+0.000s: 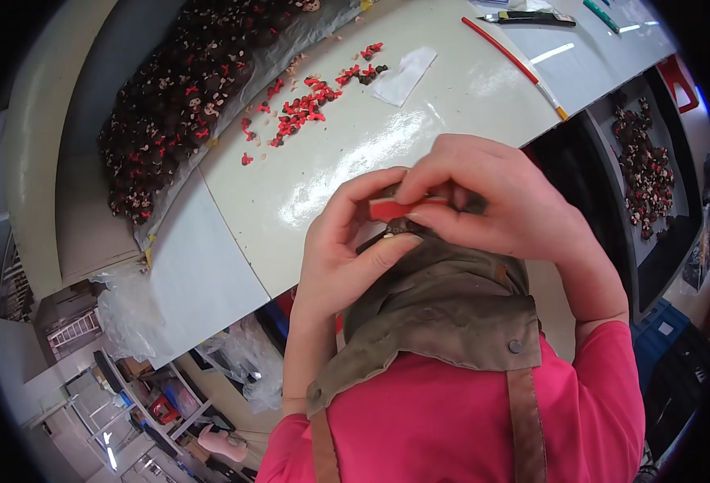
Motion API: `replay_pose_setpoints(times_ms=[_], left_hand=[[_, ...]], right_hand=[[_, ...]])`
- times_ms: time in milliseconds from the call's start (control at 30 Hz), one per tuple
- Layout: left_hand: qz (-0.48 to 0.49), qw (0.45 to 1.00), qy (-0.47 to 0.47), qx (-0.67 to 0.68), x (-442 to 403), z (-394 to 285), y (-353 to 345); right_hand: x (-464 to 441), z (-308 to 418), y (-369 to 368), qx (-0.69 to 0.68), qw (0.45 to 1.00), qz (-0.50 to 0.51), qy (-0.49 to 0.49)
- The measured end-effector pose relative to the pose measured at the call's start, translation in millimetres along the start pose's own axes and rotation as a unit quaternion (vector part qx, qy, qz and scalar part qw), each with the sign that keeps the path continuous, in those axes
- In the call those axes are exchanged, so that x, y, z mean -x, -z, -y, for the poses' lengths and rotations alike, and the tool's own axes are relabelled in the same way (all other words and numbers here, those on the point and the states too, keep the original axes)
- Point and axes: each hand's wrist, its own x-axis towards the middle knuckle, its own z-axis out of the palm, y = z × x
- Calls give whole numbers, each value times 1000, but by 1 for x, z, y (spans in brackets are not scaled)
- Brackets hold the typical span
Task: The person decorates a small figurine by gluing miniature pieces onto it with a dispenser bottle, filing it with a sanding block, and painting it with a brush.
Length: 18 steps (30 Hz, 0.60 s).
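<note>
Close above the apron, my left hand is closed, its thumb and fingers pinching a small dark brown figure piece. My right hand comes in from the other side, fingers bent and closed in a pinch at the same spot. Between the two hands shows a blurred red piece; its kind is unclear, and fingers partly cover it. What exactly the right fingertips grip is hidden. Past the hands, small red bow-shaped pieces lie scattered on the white table.
A large heap of dark brown and red figure pieces fills a lined bin at the left. A white tissue, a red brush, a craft knife and a green pen lie on the table. More pieces sit in a tray at right.
</note>
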Motion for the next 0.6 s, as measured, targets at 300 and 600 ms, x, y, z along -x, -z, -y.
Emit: replay_pose_setpoints(times_ms=[300,600], left_hand=[[9,1000,13,-15,-2,-2,1],[-4,999,42,-18,-2,-6,0]], right_hand=[[1,7,29,-75,992,-35,-93],[-9,9,29,12,995,85,-40]])
